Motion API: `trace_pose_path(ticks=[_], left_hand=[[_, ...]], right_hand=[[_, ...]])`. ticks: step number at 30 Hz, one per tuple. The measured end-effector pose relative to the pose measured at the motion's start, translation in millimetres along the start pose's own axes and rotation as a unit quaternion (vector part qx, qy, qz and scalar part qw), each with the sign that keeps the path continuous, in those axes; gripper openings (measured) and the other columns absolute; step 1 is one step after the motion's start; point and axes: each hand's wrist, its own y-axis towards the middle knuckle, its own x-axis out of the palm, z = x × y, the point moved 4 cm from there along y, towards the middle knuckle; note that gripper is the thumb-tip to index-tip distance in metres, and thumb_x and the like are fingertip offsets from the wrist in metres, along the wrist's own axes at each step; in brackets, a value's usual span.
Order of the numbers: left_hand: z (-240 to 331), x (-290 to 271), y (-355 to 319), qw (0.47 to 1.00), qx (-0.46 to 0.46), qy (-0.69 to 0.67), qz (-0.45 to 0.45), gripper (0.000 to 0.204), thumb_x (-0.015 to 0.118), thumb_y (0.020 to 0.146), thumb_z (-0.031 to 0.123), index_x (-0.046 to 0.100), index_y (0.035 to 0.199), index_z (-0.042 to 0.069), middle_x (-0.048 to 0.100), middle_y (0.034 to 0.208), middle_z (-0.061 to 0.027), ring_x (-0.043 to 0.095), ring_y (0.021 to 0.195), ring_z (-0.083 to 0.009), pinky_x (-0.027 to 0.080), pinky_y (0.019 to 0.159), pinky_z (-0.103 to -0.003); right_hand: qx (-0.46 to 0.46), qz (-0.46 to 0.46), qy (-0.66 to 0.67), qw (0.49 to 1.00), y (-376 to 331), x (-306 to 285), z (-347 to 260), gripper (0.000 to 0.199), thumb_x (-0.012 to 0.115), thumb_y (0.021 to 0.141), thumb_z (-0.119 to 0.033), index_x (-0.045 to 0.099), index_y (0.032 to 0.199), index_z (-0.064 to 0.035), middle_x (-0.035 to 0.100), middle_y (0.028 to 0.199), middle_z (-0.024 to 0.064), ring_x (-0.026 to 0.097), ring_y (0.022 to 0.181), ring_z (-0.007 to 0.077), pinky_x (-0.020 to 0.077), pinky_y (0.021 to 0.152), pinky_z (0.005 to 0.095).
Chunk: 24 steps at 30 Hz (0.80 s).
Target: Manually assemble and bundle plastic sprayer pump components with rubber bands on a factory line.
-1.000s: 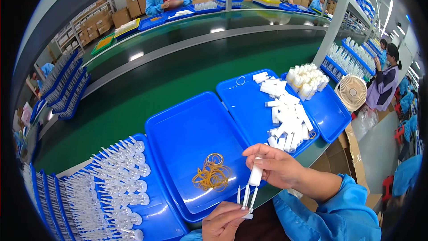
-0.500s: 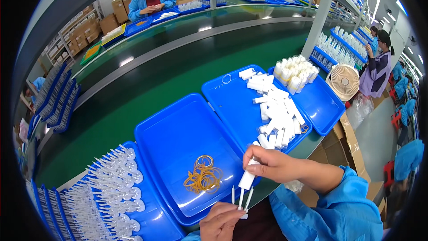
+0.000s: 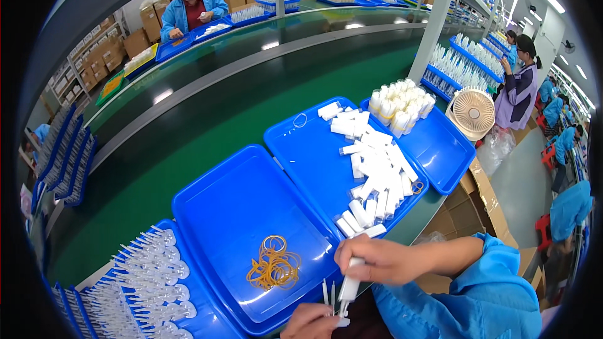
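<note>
My right hand (image 3: pixel 372 261) grips a white tube (image 3: pixel 350 290), its lower end meeting one of the thin white stems (image 3: pixel 333 295) pinched in my left hand (image 3: pixel 308 322), just before a blue tray (image 3: pixel 232 194) of tan rubber bands (image 3: pixel 275 267); white pieces (image 3: pixel 377 169) lie heaped in a second tray (image 3: pixel 308 150).

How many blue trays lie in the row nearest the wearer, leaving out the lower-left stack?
4: a far-left tray with disc-ended pieces, a second tray with rubber bands, a third tray with white tubes, a rightmost tray with clustered tubes. More may be hidden beneath.
</note>
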Motion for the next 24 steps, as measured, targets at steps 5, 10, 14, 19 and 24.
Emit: trace_pose_path(ticks=[5, 10, 14, 19, 24], left_hand=[[-15, 2, -9, 0.994, -0.105, -0.039, 0.018, 0.022, 0.060, 0.072, -0.007, 0.056, 0.092, 0.002, 0.046, 0.103, -0.0134, 0.051, 0.082, -0.0202, 0.044, 0.070, -0.028], [-16, -2, -7, 0.994, -0.101, -0.033, 0.022, 0.020, 0.062, 0.072, -0.006, 0.055, 0.089, 0.002, 0.046, 0.104, -0.0118, 0.050, 0.086, -0.0200, 0.043, 0.072, -0.028], [-23, -5, -13, 0.955, -0.189, -0.200, 0.108, 0.018, 0.057, 0.080, -0.006, 0.047, 0.092, 0.003, 0.043, 0.115, -0.0128, 0.054, 0.091, -0.0204, 0.046, 0.079, -0.030], [-26, -2, -25, 0.903, -0.264, -0.320, 0.116, 0.020, 0.056, 0.080, -0.008, 0.046, 0.094, 0.001, 0.042, 0.120, -0.0141, 0.059, 0.088, -0.0221, 0.050, 0.072, -0.031], [-23, -6, -31, 0.926, -0.194, -0.294, 0.138, 0.032, 0.063, 0.075, -0.010, 0.051, 0.103, -0.002, 0.054, 0.100, -0.0108, 0.058, 0.084, -0.0174, 0.048, 0.073, -0.027]], right_hand=[[0.053, -0.044, 0.043, 0.997, 2, 22, 2, 0.017, 0.044, 0.093, -0.024, 0.047, 0.096, -0.0077, 0.049, 0.086, 0.0082, 0.047, 0.081, 0.0236, 0.0330, 0.075, 0.0385], [-0.043, -0.082, -0.104, 0.990, 15, 6, -8, 0.021, 0.049, 0.090, -0.025, 0.051, 0.102, -0.0073, 0.054, 0.097, 0.0113, 0.051, 0.093, 0.0287, 0.0389, 0.080, 0.0345], [-0.096, 0.069, -0.387, 0.915, 58, -83, 13, 0.037, 0.062, 0.078, -0.022, 0.055, 0.109, -0.0029, 0.055, 0.109, 0.0141, 0.051, 0.102, 0.0305, 0.0415, 0.089, 0.0402], [0.244, -0.022, -0.648, 0.722, 84, -160, 86, 0.027, 0.062, 0.072, -0.013, 0.059, 0.097, -0.0044, 0.060, 0.099, 0.0132, 0.059, 0.087, 0.0305, 0.0491, 0.076, 0.0394], [0.113, 0.082, -0.587, 0.798, 95, -137, 76, 0.018, 0.064, 0.072, -0.012, 0.061, 0.089, -0.0056, 0.062, 0.084, 0.0118, 0.060, 0.083, 0.0313, 0.0497, 0.071, 0.0382]])
